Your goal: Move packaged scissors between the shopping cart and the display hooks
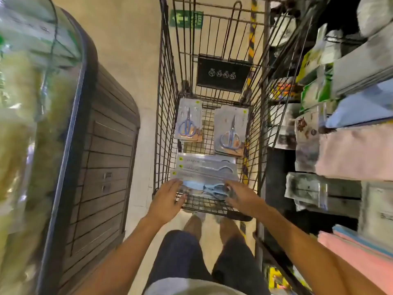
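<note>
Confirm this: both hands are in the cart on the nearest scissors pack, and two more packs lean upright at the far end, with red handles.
Not red. The head view shows both far packs with blue handles. The rest stands: left hand and right hand are on the nearest pack in the cart.

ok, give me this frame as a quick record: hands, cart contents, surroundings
left hand: on the left end of the nearest scissor pack
right hand: on its right end
grip: cannot tell if closed
cart: wire, holds all the packs
near stack: overlapping packs lying crosswise
far packs: two piles, left and right
right side: shelves of goods
display hooks: not in view
</note>
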